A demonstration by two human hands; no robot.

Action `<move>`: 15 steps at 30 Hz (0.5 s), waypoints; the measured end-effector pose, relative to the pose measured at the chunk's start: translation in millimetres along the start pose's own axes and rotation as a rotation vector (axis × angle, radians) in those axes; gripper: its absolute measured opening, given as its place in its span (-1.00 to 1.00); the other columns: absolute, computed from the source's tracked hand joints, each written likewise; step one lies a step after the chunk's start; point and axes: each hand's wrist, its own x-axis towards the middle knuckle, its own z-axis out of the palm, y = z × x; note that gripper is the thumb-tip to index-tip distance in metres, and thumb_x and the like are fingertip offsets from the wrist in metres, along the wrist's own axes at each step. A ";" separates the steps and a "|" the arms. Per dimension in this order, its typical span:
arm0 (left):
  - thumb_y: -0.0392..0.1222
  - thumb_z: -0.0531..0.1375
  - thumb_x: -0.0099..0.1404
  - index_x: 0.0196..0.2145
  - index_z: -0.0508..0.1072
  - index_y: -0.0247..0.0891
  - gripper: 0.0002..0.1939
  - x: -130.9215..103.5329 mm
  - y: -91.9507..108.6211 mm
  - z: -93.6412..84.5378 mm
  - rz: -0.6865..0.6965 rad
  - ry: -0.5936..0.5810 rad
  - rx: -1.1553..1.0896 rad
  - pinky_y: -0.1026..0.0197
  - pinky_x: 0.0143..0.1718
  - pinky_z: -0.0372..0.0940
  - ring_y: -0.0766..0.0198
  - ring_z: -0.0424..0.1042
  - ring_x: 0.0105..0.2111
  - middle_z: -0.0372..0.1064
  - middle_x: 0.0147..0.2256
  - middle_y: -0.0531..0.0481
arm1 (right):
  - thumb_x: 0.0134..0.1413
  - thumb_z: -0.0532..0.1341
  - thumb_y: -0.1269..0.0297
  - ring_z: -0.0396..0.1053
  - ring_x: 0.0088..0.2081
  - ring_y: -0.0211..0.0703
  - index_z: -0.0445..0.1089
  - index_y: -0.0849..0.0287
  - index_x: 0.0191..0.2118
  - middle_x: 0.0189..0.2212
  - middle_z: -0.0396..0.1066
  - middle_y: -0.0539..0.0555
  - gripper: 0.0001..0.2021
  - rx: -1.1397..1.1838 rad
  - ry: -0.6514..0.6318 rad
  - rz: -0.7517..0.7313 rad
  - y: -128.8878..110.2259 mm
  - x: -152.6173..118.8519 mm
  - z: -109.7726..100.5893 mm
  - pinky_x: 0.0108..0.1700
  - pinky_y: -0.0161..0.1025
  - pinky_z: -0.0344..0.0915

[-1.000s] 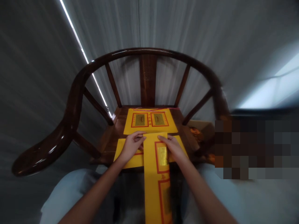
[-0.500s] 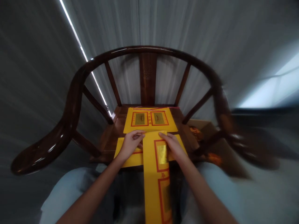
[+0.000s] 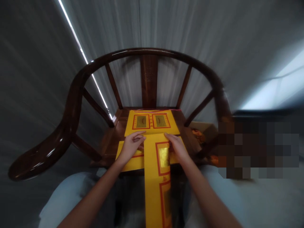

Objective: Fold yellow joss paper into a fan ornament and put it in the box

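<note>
A long yellow paper sheet [image 3: 152, 180] with red frames and gold foil squares hangs upright between my hands. Its right side curves back, and its lower end runs out of the picture. My left hand [image 3: 129, 146] pinches the top left edge between thumb and fingers. At the top right corner, my right hand [image 3: 177, 147] grips the same sheet, its thumb on the front and its other fingers partly behind. Beyond them lies a yellow printed paper [image 3: 152, 130] with two foil squares, flat on the chair seat. Another yellow paper [image 3: 133, 166] is partly covered by the held sheet.
The dark wooden chair [image 3: 147, 52] curves around the papers with its back rail and arms. Thin pink strips [image 3: 154, 110] lie along the far edge of the papers. A cardboard box [image 3: 206, 128] with orange items stands right of the seat; the far right is pixelated.
Both hands keep their hold on the yellow sheet. The right thumb sits slightly farther right, and the sheet's right side curves back a little more. The view has shifted slightly.
</note>
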 end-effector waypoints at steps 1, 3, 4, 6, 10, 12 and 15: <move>-0.01 0.39 0.01 -0.14 0.55 -0.33 -0.51 -0.3 0.9 0.3 -0.007 0.003 0.005 0.31 -0.58 0.43 0.30 0.49 -0.53 0.53 -0.40 -0.03 | -0.14 0.38 -0.02 0.48 -0.28 0.00 0.55 0.16 -0.37 -0.32 0.57 0.08 -0.67 -0.006 -0.007 0.002 0.4 0.5 -0.5 -0.25 -0.21 0.33; 0.00 0.40 0.01 -0.19 0.57 -0.34 -0.54 -0.8 2.1 0.7 -0.020 0.006 0.019 0.30 -0.59 0.44 0.27 0.50 -0.53 0.54 -0.40 -0.07 | -0.14 0.39 -0.04 0.48 -0.28 0.00 0.55 0.16 -0.37 -0.33 0.57 0.08 -0.66 -0.014 -0.019 0.006 0.9 1.2 -1.5 -0.26 -0.21 0.33; 0.01 0.39 0.01 -0.21 0.57 -0.35 -0.55 -0.9 2.3 0.7 -0.023 0.005 0.025 0.29 -0.58 0.45 0.25 0.51 -0.52 0.55 -0.40 -0.09 | -0.14 0.39 -0.04 0.48 -0.28 0.00 0.55 0.16 -0.37 -0.33 0.57 0.08 -0.66 -0.015 -0.021 0.003 1.0 1.4 -1.9 -0.26 -0.21 0.33; 0.02 0.39 0.01 -0.22 0.58 -0.35 -0.56 -1.0 2.3 0.5 -0.022 0.004 0.028 0.27 -0.57 0.46 0.23 0.52 -0.51 0.55 -0.40 -0.09 | -0.15 0.39 -0.04 0.48 -0.29 0.00 0.55 0.16 -0.39 -0.34 0.57 0.08 -0.66 -0.018 -0.016 -0.003 0.6 1.0 -1.9 -0.26 -0.21 0.33; 0.00 0.40 0.00 -0.22 0.57 -0.34 -0.56 -0.5 2.0 -0.4 -0.012 -0.002 0.023 0.28 -0.56 0.47 0.26 0.52 -0.51 0.55 -0.38 -0.08 | -0.15 0.39 -0.04 0.49 -0.31 0.00 0.55 0.15 -0.41 -0.38 0.57 0.06 -0.67 -0.031 -0.007 0.003 -1.9 -1.2 -0.3 -0.28 -0.20 0.32; -0.02 0.40 0.00 -0.23 0.57 -0.34 -0.58 -0.3 2.2 -1.0 -0.005 0.000 0.019 0.30 -0.55 0.47 0.27 0.51 -0.50 0.55 -0.40 -0.06 | -0.15 0.38 -0.04 0.49 -0.33 0.00 0.54 0.14 -0.41 -0.40 0.57 0.04 -0.68 -0.041 0.006 0.005 -2.6 -1.7 0.2 -0.28 -0.19 0.32; -0.04 0.42 -0.03 -0.25 0.57 -0.34 -0.59 -0.3 3.0 -1.9 -0.015 0.013 0.027 0.27 -0.52 0.50 0.25 0.52 -0.49 0.55 -0.41 -0.06 | -0.16 0.38 -0.06 0.49 -0.34 0.03 0.53 0.12 -0.41 -0.47 0.55 0.03 -0.67 -0.045 0.016 0.006 -1.0 0.0 -1.0 -0.29 -0.16 0.33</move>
